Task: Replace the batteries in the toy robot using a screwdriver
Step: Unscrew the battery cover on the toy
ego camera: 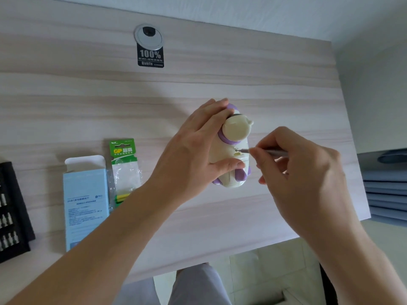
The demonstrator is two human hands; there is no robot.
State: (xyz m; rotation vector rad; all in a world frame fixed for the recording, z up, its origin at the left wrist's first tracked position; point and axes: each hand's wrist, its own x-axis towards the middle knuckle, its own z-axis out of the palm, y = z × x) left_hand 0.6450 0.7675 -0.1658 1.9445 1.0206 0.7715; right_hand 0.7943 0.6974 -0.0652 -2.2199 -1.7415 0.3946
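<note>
Here the toy robot (231, 146) sits just right of the picture's middle, at about three o'clock from centre, above the pale wood-grain desk (88, 95). Whether its lower end rests on the desk or is lifted clear cannot be told.

The left hand (193, 150) comes in from the toy's nine o'clock side and grips it. The fingers curl over the far flank up by the purple part at twelve o'clock, and the thumb presses across the cream belly near six o'clock. So the toy lies at three o'clock of that palm, its cream head with small ears showing past the knuckles.

The right hand (304, 172) hangs at four o'clock of the toy, apart from it, fingers curled in. Thumb and forefinger pinch a slim grey screwdriver (271, 151). Its shaft runs toward nine o'clock, and the tip meets a small recess in the toy's body just under the purple collar.

At nine o'clock of the left hand lies a green-carded battery pack (124, 170). Just beside it, on its eight o'clock side, lies a pale blue box (86, 201) with its end flap open. A black bit tray (11, 212) is cut off by the frame's left edge. Toward eleven o'clock a round grommet (149, 36) is set in the desk, with a black sticker (150, 57) touching its lower rim.
</note>
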